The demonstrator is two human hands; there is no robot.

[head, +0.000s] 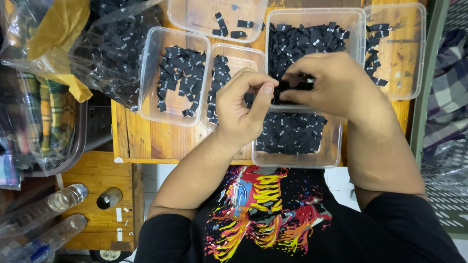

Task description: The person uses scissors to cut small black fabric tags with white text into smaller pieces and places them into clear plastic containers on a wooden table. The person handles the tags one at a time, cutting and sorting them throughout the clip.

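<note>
Seen from the head camera, both hands meet over the middle of a small wooden table (131, 141) crowded with clear plastic tubs. The left hand (241, 109) is curled, thumb pressed toward the forefinger, fingertips nearly closed; whether it actually grips any of the cloth is hard to tell, since the pinch point sits right against the other hand. The right hand (331, 83) has its fingers drawn together round a small bunch of black woven labels (292, 86), held just above the near tub (331, 153), which already carries a thick layer of the same labels (292, 132). Behind the hands, the large tub (358, 29) is heaped with more black labels, and it looks like the fullest one. To its right a shallower tray (414, 53) holds only a thin line of them along its left wall. To the left, one tub (148, 73) has a fair spread of labels and the narrow one beside it (243, 56) a smaller column; the far tub (195, 17) has just a few pieces. A clear bag (112, 44) stuffed with black labels lies at the table's left corner, next to a crumpled yellow wrapper (58, 34). Judging by the piles, the sorting is well under way: several tubs are partly filled, yet the heaped tub and the bag suggest much is left to go through. Below the table's left side, plastic bottles (53, 204) lie on a lower wooden shelf
</note>
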